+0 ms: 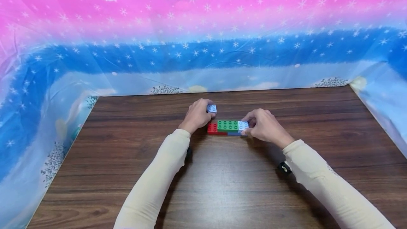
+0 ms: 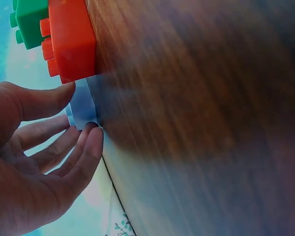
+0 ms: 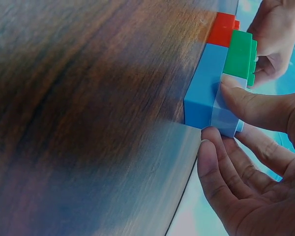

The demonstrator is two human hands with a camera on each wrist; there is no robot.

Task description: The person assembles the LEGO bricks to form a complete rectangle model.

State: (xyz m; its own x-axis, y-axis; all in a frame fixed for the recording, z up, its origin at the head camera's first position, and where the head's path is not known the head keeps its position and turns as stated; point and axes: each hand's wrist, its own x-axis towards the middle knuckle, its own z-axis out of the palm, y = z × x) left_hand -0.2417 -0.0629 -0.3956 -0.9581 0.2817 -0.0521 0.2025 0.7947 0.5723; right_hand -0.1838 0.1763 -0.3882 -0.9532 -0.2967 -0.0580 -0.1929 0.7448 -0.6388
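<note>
In the head view, a row of joined toy building bricks lies on the table. Its lower layer has a red brick (image 1: 212, 128) at the left and a blue brick (image 3: 205, 83) at the right. On top sit a green brick (image 1: 227, 125) and, at the right end, a pale blue brick (image 3: 228, 110). My right hand (image 1: 265, 124) pinches that pale end brick between thumb and fingers. Just behind the row's left end, my left hand (image 1: 195, 115) holds a separate small pale blue brick (image 1: 212, 109) by its sides, close to the tabletop.
The dark wood table (image 1: 127, 172) stretches around the bricks. Behind its back edge hangs a pink and blue snowflake-print cloth (image 1: 203, 52), which also runs along both sides. Dark straps (image 1: 284, 168) show under the sleeves.
</note>
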